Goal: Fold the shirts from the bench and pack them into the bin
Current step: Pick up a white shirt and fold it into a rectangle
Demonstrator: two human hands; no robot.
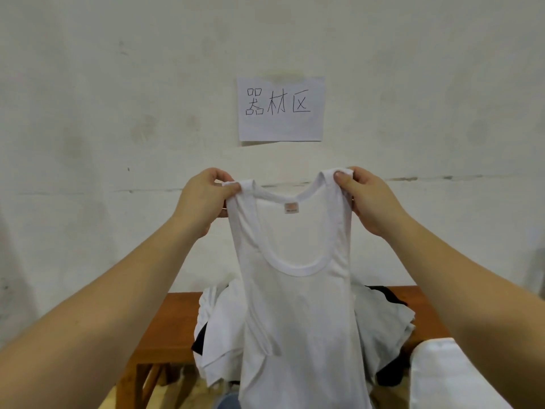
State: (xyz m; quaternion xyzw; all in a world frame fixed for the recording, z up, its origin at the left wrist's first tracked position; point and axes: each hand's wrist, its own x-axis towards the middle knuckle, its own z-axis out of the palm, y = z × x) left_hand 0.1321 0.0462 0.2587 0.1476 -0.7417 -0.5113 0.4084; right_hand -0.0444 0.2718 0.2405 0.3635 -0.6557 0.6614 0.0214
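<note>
Both hands point(206, 199) point(368, 199) raised, pinching, arms outstretched.

Two bare forearms and hands, no sleeves in view

Both forearms are uncovered from the lower edges of the picture up to the wrists; no cuff, watch or bracelet shows on either one. The left hand point(203, 199) and the right hand point(368, 199) wear no gloves. The fingernails that show are short and plain, clearest on the right thumb. A small dark spot sits at a finger of the right hand, too small to tell whether it is a ring. At the bottom edge, a patch of blue denim-like cloth shows, seemingly trousers.
</note>
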